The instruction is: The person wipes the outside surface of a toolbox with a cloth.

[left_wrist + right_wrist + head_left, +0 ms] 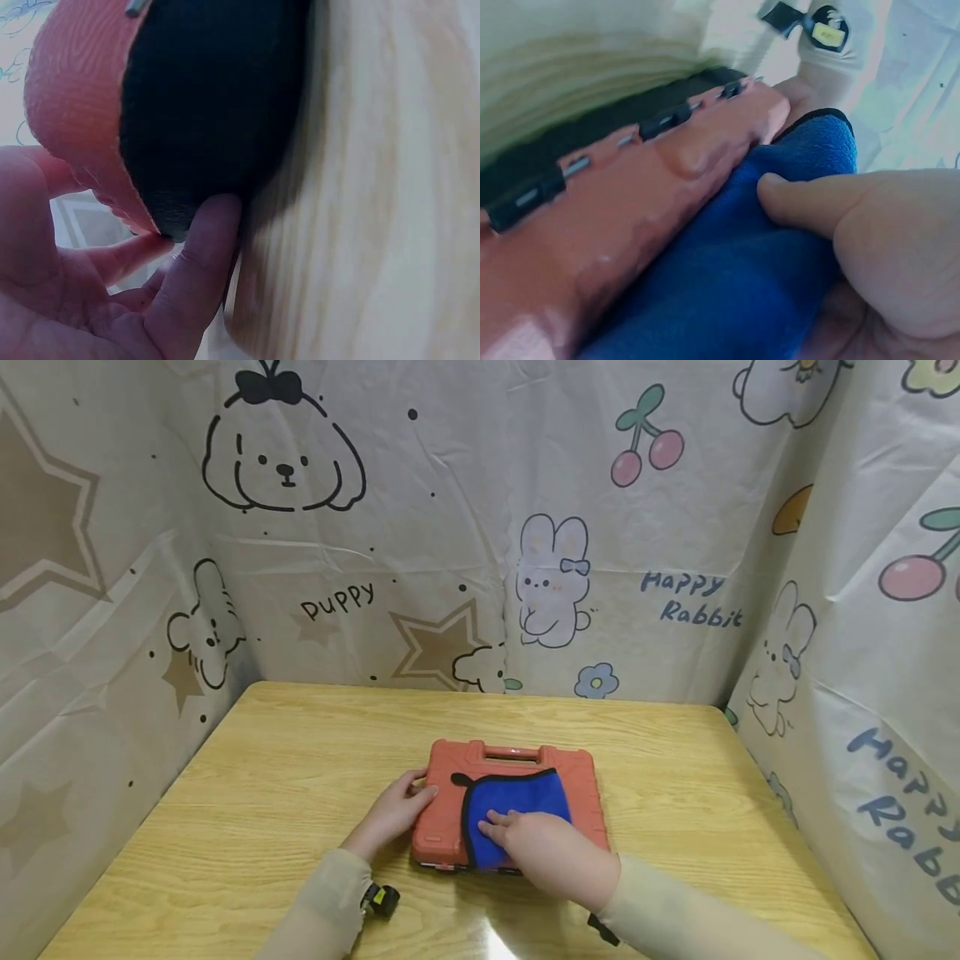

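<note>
Where the right hand [553,853] rests, a blue cloth with black trim and a small black tab [521,795] covers the middle of an orange-red plastic case with a dark lower half [441,817]. The cloth reaches the case's front edge, while bare lid shows on either side of it and towards the back. The right hand lies released over the cloth, its fingers extended and slightly parted towards the left, and in the right wrist view its thumb is laid along the blue surface. The left hand [397,807] touches the left side of the case with relaxed digits, not clenched; the left wrist view shows one fingertip low against the dark half, close to the desk.

The case lies flat on a pale wood-grain desk [315,752], about midway between the left and right edges and clear of the back edge. Its carrying handle [512,753] faces that back edge, and black fittings with thin metal pins [665,120] line the side towards the person. Both arms wear pale beige sleeves [678,906], with a small black device [382,900] strapped at the left wrist. Past the desk's back corners hangs a creased white fabric [442,535] printed with a puppy, rabbits, cherries and brown stars.
</note>
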Demonstrator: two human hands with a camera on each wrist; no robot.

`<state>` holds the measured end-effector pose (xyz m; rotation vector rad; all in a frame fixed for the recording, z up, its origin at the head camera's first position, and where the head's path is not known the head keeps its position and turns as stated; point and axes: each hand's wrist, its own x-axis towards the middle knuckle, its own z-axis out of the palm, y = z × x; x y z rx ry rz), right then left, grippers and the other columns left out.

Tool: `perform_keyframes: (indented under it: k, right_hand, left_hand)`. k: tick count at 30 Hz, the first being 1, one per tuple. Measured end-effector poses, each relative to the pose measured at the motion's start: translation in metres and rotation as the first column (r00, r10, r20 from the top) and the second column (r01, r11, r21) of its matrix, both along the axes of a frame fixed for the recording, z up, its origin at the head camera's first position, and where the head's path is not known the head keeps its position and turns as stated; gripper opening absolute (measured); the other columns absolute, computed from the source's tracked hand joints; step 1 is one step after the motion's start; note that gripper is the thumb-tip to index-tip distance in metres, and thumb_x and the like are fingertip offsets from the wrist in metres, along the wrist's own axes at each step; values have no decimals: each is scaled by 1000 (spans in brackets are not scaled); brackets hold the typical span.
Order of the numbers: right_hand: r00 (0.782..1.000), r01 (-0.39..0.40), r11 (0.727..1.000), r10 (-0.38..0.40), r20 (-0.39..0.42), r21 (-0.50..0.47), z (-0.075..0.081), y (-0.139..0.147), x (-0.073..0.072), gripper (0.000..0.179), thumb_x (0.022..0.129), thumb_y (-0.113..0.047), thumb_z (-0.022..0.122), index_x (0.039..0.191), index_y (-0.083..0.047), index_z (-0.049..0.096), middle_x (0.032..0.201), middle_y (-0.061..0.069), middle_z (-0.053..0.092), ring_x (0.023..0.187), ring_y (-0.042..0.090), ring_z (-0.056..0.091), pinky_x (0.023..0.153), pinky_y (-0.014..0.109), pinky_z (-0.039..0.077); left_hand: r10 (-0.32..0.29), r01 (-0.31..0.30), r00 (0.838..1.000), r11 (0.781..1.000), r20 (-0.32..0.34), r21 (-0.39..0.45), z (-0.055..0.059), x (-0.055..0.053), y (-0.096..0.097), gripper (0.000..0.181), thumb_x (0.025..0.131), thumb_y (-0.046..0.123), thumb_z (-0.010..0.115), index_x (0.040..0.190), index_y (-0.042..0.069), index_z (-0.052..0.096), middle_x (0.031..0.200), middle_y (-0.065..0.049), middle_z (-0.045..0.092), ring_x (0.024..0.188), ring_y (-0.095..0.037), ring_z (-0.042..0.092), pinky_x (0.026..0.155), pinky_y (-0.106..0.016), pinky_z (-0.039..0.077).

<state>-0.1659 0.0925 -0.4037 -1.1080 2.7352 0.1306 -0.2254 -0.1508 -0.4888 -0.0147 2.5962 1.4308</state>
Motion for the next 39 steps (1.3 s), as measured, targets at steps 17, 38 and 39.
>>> perform_keyframes:
  k: [17,38,39]
  right_hand:
    - [992,101,995,-98,-82,27,-6,-30,-51,42,107,-9,54,148,-12,57,149,6,59,133,22,61,101,33,55]
    - [990,65,995,-55,-132,76,-9,-74,-86,44,108,-17,52,152,-16,53,153,3,55,135,19,59,104,32,53]
    - [990,61,995,-51,-134,77,-9,-74,-87,44,108,-17,52,152,-16,53,153,2,56,136,18,58,105,32,53]
  left_hand:
    - [-11,12,1000,999,-15,32,-3,-2,-1,55,105,34,58,148,1,50,113,-16,68,99,-24,65,87,-44,54]
    - [13,-12,1000,998,-8,66,-4,-1,-1,42,100,23,58,137,2,57,101,-12,64,84,-21,60,69,-31,48]
    - [10,-10,1000,998,-10,65,-4,-1,-1,42,100,24,58,136,3,57,101,-12,64,85,-21,59,70,-32,48]
